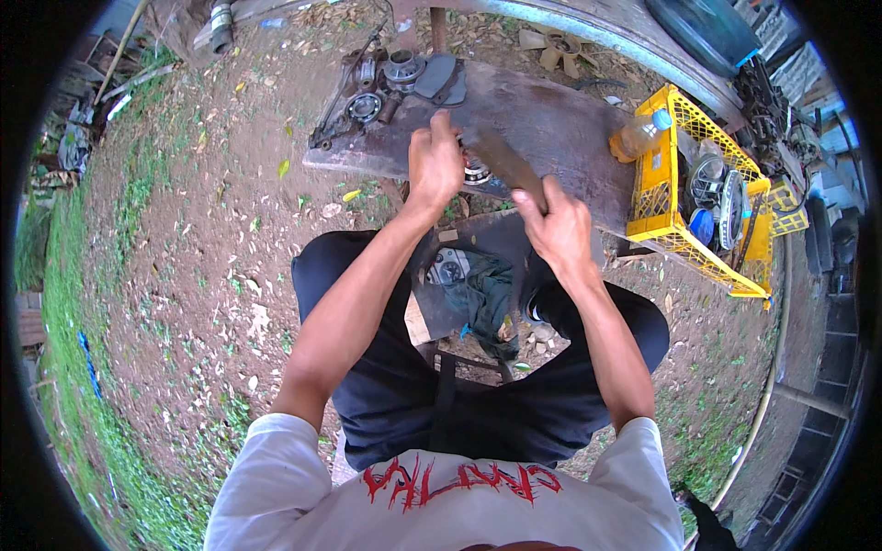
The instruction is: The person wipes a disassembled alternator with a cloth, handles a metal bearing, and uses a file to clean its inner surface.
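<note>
My right hand (556, 225) is closed round the near end of a long, flat brown bar (508, 163), blurred, whose wood or rusty metal I cannot tell apart. The bar slants up and left over the bench edge. Beside its far end, my left hand (435, 163) has its fingers curled closed; what they hold is hidden. Between the two hands, partly covered by the bar, a ring-shaped metal bearing (475, 172) lies at the near edge of the dark wooden bench (579, 138).
Bearings (365, 107), a round metal housing (403, 69) and grey flat plates (439, 81) sit at the bench's left end. At right stands a yellow crate (654, 188) with parts and a plastic bottle (643, 133). Between my knees lie a dark cloth (482, 292) and a metal part (448, 267).
</note>
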{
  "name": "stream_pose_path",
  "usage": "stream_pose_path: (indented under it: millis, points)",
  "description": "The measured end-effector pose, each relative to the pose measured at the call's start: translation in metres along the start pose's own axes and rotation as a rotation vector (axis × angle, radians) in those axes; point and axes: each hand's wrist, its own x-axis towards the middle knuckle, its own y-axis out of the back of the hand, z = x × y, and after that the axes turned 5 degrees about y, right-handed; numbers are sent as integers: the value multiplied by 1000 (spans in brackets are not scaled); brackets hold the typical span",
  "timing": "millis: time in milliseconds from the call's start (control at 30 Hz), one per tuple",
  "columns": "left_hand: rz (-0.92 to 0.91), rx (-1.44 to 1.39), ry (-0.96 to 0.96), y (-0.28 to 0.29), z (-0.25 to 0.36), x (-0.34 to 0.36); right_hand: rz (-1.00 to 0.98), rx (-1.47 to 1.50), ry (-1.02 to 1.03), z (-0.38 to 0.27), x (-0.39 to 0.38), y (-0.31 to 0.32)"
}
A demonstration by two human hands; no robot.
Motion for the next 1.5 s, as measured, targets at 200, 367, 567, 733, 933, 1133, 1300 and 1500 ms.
stream_pose_path:
  millis: [200,367,567,733,933,1133,1300,1500]
  points:
    - [10,110,-5,3,-1,7,7,12,-22,-1,5,-2]
    - [-1,158,2,-2,-17,14,17,-5,-90,-1,21,1]
    - [-26,133,10,1,-14,16,-13,-25,-122,15,25,-1]
    - [-89,152,27,6,-10,23,7,-151,-13,28,9,-6]
    - [-62,233,-13,0,-18,24,64,-124,119,32,11,-14]
    - [-143,85,30,-10,-26,34,149,-129,313,40,14,-16]
    - [-137,261,4,-9,-19,23,109,-86,166,36,22,-4]
    - [-125,135,-40,-1,-15,18,132,-76,276,38,14,-4]
